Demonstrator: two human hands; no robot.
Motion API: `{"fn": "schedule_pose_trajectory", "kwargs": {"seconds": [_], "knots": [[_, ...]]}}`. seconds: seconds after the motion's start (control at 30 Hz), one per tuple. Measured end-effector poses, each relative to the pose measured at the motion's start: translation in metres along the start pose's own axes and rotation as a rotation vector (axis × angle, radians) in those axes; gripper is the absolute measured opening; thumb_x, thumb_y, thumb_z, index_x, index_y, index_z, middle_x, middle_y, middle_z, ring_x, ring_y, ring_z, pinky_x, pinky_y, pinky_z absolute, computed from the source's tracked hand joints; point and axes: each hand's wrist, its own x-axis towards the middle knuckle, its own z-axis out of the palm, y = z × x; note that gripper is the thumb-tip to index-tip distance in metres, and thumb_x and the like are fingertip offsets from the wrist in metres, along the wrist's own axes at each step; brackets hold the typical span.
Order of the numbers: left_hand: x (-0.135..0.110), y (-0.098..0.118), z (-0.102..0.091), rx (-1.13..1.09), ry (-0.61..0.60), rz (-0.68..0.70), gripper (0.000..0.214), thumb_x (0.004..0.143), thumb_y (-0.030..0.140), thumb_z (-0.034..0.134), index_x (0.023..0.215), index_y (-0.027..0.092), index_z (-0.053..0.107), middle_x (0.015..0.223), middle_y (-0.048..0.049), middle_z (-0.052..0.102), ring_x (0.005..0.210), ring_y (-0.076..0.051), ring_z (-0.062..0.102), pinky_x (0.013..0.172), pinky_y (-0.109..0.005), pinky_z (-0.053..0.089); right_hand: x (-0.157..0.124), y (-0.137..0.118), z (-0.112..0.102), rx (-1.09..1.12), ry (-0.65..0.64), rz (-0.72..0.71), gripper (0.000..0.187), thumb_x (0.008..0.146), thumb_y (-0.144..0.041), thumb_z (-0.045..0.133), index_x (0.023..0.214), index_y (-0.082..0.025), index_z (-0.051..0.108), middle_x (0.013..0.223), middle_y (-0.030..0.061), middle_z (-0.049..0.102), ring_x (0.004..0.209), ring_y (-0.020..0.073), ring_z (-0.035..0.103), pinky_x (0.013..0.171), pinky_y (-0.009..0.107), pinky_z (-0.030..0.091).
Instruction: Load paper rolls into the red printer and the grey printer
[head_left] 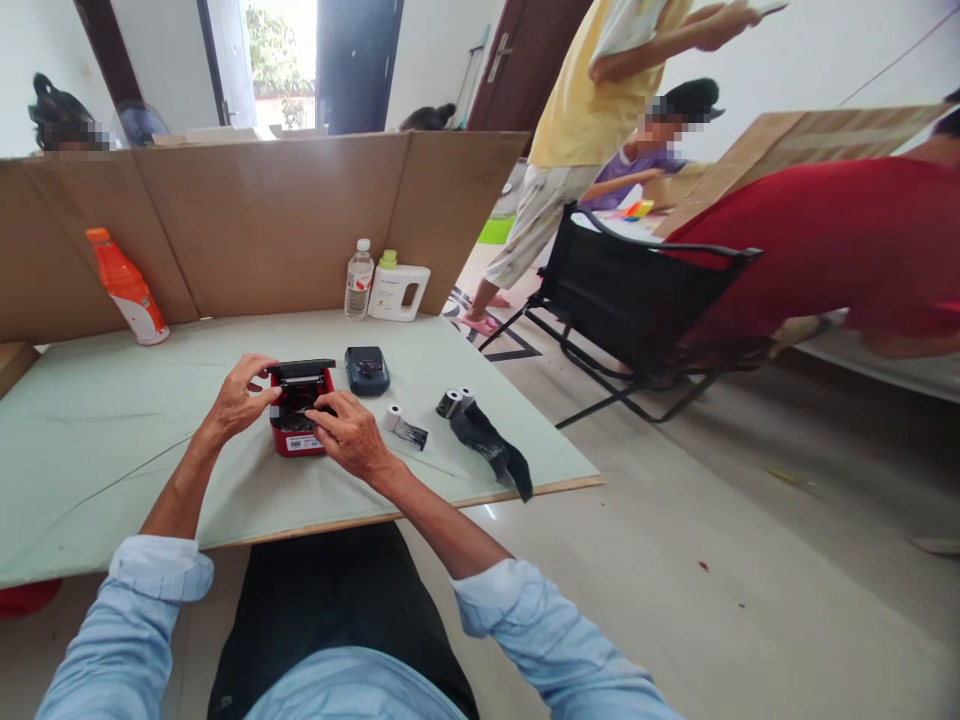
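Observation:
A small red and black printer [301, 440] stands on the table with its black lid [302, 368] raised and its inside showing. My left hand [238, 398] grips its upper left side by the lid, thumb at the front and fingers behind. The fingers of my right hand [346, 428] reach into the inner bay from the right, pinched together; whatever they hold there is too small to make out. Just right of the printer lies a dark blue-black device [367, 370]. A small white roll [392, 416] with a dark strip lies near my right hand.
More rolls [454, 402] trail a long black ribbon [491, 450] toward the table's right edge. An orange bottle [131, 290], a water bottle [359, 282] and a white jug [400, 293] stand by the cardboard partition [277, 220]. A black folding chair [622, 300] and several people are beyond.

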Motion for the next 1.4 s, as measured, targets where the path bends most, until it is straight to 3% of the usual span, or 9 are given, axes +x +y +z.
{"fn": "schedule_pose_trajectory", "kwargs": {"seconds": [0.23, 0.37, 0.53, 0.73, 0.83, 1.03, 1.17, 1.4], "knots": [[-0.040, 0.009, -0.004, 0.070, -0.169, 0.011, 0.069, 0.075, 0.042, 0.087, 0.139, 0.027, 0.064, 0.156, -0.0138, 0.052, 0.139, -0.034, 0.058, 0.097, -0.044, 0.063, -0.003, 0.000, 0.001, 0.022, -0.022, 0.008, 0.031, 0.093, -0.010, 0.060, 0.113, -0.023, 0.080, 0.105, 0.0103, 0.066, 0.098, 0.0261, 0.058, 0.091, 0.041, 0.053], [-0.046, 0.006, 0.003, 0.156, -0.162, 0.034, 0.092, 0.068, 0.039, 0.093, 0.150, 0.025, 0.054, 0.158, -0.0164, 0.050, 0.143, -0.037, 0.054, 0.107, -0.050, 0.060, -0.005, 0.001, -0.001, 0.024, -0.030, -0.003, 0.031, 0.094, -0.011, 0.060, 0.116, -0.022, 0.080, 0.107, 0.0114, 0.066, 0.098, 0.0261, 0.058, 0.090, 0.042, 0.053], [-0.050, -0.003, 0.015, 0.234, -0.089, 0.113, 0.077, 0.075, 0.025, 0.085, 0.146, 0.024, 0.057, 0.156, -0.0161, 0.052, 0.145, -0.034, 0.054, 0.121, -0.053, 0.050, -0.007, 0.003, 0.000, 0.037, -0.029, -0.015, 0.035, 0.094, -0.010, 0.059, 0.120, -0.023, 0.079, 0.110, 0.0112, 0.067, 0.100, 0.0256, 0.058, 0.090, 0.042, 0.055], [-0.062, -0.012, 0.024, 0.256, -0.033, 0.132, 0.073, 0.079, 0.025, 0.081, 0.148, 0.024, 0.058, 0.160, -0.0167, 0.048, 0.137, -0.034, 0.060, 0.115, -0.052, 0.055, -0.006, 0.001, 0.000, 0.022, -0.044, -0.025, 0.032, 0.093, -0.014, 0.062, 0.121, -0.021, 0.077, 0.112, 0.0117, 0.067, 0.101, 0.0269, 0.060, 0.094, 0.044, 0.055], [-0.065, -0.016, 0.026, 0.272, -0.023, 0.087, 0.076, 0.079, 0.030, 0.083, 0.150, 0.025, 0.058, 0.161, -0.0165, 0.045, 0.134, -0.034, 0.062, 0.110, -0.051, 0.058, -0.004, 0.002, -0.004, 0.014, -0.073, 0.008, 0.038, 0.093, -0.020, 0.068, 0.130, -0.019, 0.073, 0.122, 0.0147, 0.067, 0.111, 0.0308, 0.061, 0.101, 0.050, 0.054], [-0.067, -0.018, 0.030, 0.282, -0.003, 0.021, 0.078, 0.081, 0.046, 0.085, 0.151, 0.028, 0.057, 0.160, -0.0155, 0.050, 0.142, -0.036, 0.058, 0.106, -0.049, 0.061, -0.004, 0.018, -0.010, -0.011, -0.164, 0.170, 0.077, 0.088, -0.044, 0.083, 0.153, -0.012, 0.054, 0.158, 0.0267, 0.049, 0.142, 0.0413, 0.051, 0.111, 0.060, 0.050], [-0.067, -0.017, 0.031, 0.295, -0.008, 0.008, 0.078, 0.082, 0.048, 0.084, 0.151, 0.026, 0.057, 0.159, -0.0167, 0.052, 0.141, -0.036, 0.059, 0.108, -0.050, 0.060, -0.007, 0.025, -0.008, 0.025, -0.252, 0.217, 0.081, 0.087, -0.047, 0.085, 0.156, -0.017, 0.052, 0.165, 0.0255, 0.043, 0.147, 0.0407, 0.049, 0.114, 0.062, 0.049], [-0.066, -0.010, 0.029, 0.362, -0.001, 0.017, 0.075, 0.082, 0.050, 0.085, 0.148, 0.027, 0.059, 0.158, -0.0158, 0.054, 0.140, -0.035, 0.060, 0.113, -0.051, 0.057, -0.013, 0.027, -0.005, 0.057, -0.221, 0.239, 0.081, 0.089, -0.048, 0.083, 0.157, -0.018, 0.051, 0.167, 0.0237, 0.042, 0.150, 0.0395, 0.049, 0.121, 0.061, 0.046]]}}
